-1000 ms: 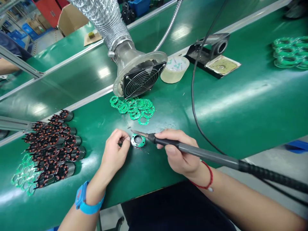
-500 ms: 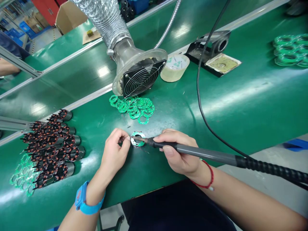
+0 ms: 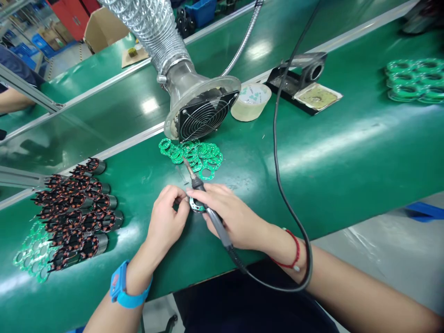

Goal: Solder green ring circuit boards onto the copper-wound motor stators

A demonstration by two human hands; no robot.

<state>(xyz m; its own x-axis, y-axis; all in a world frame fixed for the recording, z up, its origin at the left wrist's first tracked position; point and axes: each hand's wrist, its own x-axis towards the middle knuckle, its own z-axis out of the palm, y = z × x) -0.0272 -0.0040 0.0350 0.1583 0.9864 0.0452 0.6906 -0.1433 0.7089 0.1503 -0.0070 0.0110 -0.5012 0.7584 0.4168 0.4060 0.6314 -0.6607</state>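
Observation:
In my right hand (image 3: 231, 215) is a soldering iron (image 3: 218, 226), its bare tip pointing up and left toward the heap of ring-shaped green circuit boards (image 3: 204, 155). Under that hand, partly covered by its fingers, a round motor part with a ring circuit board on top (image 3: 197, 205) stands on the green bench. My left hand (image 3: 169, 210) is closed in a pinch against the part's left side; what its fingertips hold, if anything, is hidden. A blue strap (image 3: 130, 289) circles my left wrist.
Several wound motor stators (image 3: 76, 208) stand at left beside more ring boards (image 3: 34, 254). A fume extractor (image 3: 204, 113) hangs above the heap. Behind are a tape roll (image 3: 251, 104) and an iron stand (image 3: 305, 85). Stacked boards (image 3: 414, 81) lie far right. The iron's cable (image 3: 277, 157) loops over my right forearm.
The soldering iron has swung off the ring board, its tip turning up and away while its handle now points down right. My right hand has moved left over the part. My left hand stays put.

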